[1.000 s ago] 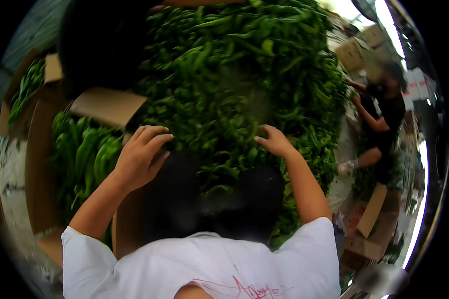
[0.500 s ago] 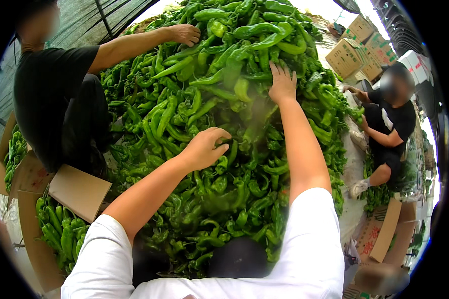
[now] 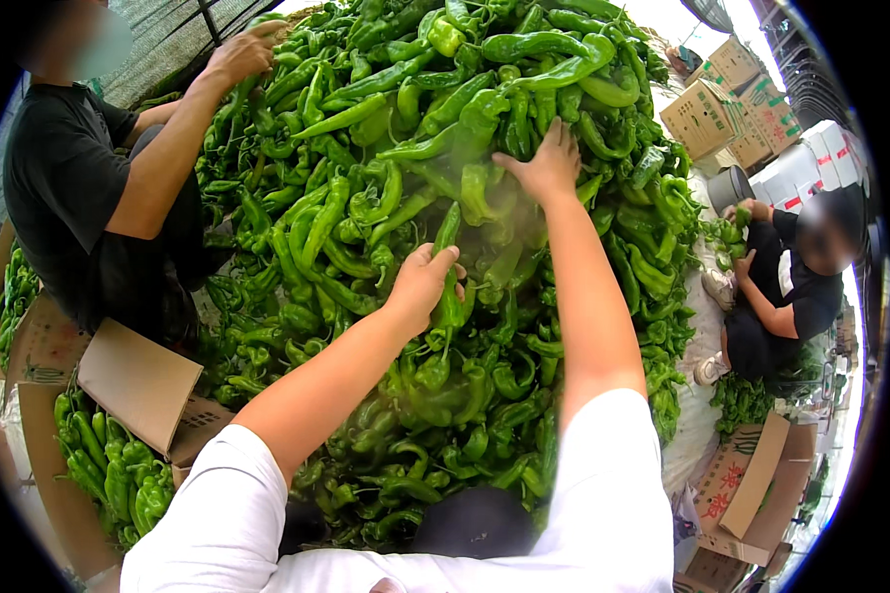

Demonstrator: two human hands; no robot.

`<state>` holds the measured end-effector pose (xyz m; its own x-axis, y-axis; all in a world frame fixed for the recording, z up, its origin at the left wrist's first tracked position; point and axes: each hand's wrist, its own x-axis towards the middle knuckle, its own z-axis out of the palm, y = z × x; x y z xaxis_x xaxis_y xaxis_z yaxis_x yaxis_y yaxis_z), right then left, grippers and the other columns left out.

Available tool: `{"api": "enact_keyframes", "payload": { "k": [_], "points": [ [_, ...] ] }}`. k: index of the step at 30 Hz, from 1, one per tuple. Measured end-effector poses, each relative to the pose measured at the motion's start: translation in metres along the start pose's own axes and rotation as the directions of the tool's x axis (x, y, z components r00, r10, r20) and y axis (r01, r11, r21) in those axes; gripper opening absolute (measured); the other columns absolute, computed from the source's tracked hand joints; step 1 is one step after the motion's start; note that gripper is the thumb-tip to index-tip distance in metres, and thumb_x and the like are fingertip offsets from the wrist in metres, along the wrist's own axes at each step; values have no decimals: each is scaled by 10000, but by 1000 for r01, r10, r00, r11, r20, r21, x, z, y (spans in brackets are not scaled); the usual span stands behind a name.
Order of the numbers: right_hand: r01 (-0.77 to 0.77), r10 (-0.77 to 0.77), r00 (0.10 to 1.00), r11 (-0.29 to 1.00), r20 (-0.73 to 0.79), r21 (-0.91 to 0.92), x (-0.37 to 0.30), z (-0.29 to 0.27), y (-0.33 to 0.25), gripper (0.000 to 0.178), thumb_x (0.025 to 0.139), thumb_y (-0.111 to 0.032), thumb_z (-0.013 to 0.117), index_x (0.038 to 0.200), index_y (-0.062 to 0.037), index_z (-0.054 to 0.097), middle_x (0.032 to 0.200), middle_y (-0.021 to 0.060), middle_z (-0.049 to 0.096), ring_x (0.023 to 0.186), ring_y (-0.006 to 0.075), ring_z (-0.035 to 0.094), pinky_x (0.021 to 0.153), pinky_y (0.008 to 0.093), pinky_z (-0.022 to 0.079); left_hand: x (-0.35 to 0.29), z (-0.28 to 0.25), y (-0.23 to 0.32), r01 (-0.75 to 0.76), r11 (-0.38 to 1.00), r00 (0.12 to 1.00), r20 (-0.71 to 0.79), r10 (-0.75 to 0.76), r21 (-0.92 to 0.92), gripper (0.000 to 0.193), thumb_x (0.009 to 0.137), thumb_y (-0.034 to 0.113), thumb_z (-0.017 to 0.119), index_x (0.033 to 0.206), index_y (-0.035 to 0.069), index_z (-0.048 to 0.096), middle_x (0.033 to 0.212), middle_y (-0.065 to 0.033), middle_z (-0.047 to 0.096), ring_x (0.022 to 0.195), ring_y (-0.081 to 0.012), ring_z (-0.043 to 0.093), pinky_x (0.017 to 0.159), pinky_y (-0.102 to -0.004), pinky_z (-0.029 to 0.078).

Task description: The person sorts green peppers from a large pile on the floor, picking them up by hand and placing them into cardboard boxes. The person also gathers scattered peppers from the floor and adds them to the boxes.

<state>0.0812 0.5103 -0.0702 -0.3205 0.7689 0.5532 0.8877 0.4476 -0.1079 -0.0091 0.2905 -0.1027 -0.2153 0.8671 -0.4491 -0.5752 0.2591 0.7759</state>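
Observation:
A big heap of long green peppers [image 3: 356,267] fills the space in front of me. My left hand [image 3: 425,287] is closed around a green pepper [image 3: 449,225], whose upper end points up and away from me. More green shows just below the fingers; whether it is part of the same pepper I cannot tell. Farther up the heap, my right hand [image 3: 549,170] rests on the peppers with its thumb spread to the left and fingers stretched out. Near its thumb lies a large wrinkled pepper [image 3: 483,114]. A smear on the picture blurs the peppers between my hands.
At the left, a person in black [image 3: 79,188] reaches over the heap. An open carton [image 3: 44,445] of peppers stands at my lower left. Another person [image 3: 786,267] sits at the right, holding peppers. Cartons [image 3: 700,117] are stacked behind; an open carton [image 3: 732,484] lies lower right.
My left hand has taken hold of a pepper. My right hand has shifted slightly left, its thumb spreading outward. The left person's hand has moved back and left; the right person's hands have come together.

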Motion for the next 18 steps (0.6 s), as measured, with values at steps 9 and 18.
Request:
{"api": "enact_keyframes", "payload": {
  "k": [9,18],
  "points": [
    [-578,-121,679,520,724,629,-76,-42,1,734,585,-214,832,1199,14,501,1082,125,626,952,222,610,864,331,480,-14,-29,20,-615,274,690,337,641,740,640,805,172,645,1361,40,358,1333,-173,429,1259,-354,404,1069,-423,319],
    [-862,-356,414,142,838,486,-203,-88,-14,773,626,-300,853,1251,-46,475,1084,64,594,944,150,585,794,312,489,-46,-40,24,-733,-626,125,957,262,267,196,706,154,616,896,123,576,925,-35,555,973,-239,570,921,-398,467]
  ]
}}
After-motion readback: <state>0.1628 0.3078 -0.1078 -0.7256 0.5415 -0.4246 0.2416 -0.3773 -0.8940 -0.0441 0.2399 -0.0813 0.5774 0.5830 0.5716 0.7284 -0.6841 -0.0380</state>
